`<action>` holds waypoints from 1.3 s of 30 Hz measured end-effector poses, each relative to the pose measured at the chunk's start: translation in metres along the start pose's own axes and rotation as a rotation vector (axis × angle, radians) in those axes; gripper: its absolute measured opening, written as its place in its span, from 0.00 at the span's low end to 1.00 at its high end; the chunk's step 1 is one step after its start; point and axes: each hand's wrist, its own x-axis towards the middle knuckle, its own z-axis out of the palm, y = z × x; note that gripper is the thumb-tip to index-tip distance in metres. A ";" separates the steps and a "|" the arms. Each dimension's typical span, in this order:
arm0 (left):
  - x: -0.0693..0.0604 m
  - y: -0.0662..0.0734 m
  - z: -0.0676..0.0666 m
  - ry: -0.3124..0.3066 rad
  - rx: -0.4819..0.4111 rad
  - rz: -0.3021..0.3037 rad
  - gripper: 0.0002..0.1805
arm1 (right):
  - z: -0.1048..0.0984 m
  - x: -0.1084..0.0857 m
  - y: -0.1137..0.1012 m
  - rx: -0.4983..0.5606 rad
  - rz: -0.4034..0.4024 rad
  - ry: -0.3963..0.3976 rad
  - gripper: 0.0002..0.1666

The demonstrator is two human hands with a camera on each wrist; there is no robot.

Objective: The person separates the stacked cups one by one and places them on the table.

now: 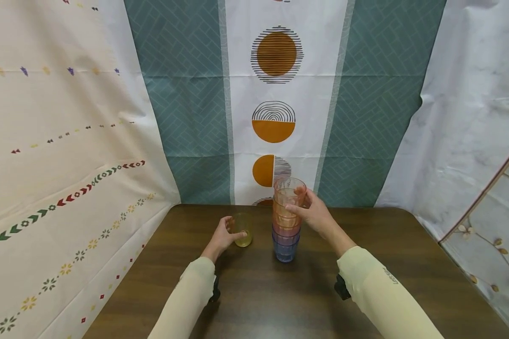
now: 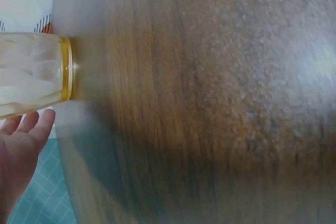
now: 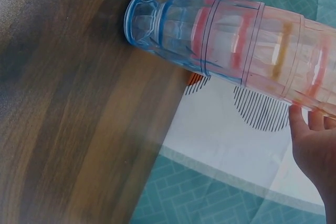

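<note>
A stack of nested clear cups (image 1: 286,230), blue at the bottom with pink and orange ones above, stands upright on the table. My right hand (image 1: 316,214) grips its upper part, thumb in front and fingers behind; the right wrist view shows the fingers (image 3: 298,121) against the side of the stack (image 3: 226,38). To the left, apart from the stack, a yellow clear cup (image 1: 243,235) stands on the table with my left hand (image 1: 222,237) round it. The left wrist view has the fingers (image 2: 44,124) beside this cup (image 2: 37,72).
The brown wooden table (image 1: 258,301) reaches back to a hanging green and white patterned cloth (image 1: 195,117). A cream patterned cloth (image 1: 68,165) hangs at the left, and a pale marbled one (image 1: 462,141) at the right.
</note>
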 end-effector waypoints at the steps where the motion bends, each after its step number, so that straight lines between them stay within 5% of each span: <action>1: -0.001 0.000 0.000 -0.006 0.008 -0.001 0.50 | 0.000 0.000 0.000 0.000 -0.001 0.000 0.45; 12: -0.001 0.004 -0.022 -0.029 0.038 -0.041 0.61 | 0.004 -0.008 -0.014 0.017 -0.009 -0.031 0.42; 21: 0.009 0.049 -0.039 0.006 0.000 0.002 0.57 | 0.000 -0.001 0.001 -0.017 -0.009 -0.020 0.46; 26: 0.013 0.070 -0.042 -0.025 -0.064 0.054 0.54 | -0.002 0.000 0.001 -0.024 -0.002 -0.033 0.47; 39: 0.007 0.132 -0.016 -0.160 -0.100 0.203 0.48 | -0.005 -0.002 -0.004 -0.010 0.030 -0.061 0.48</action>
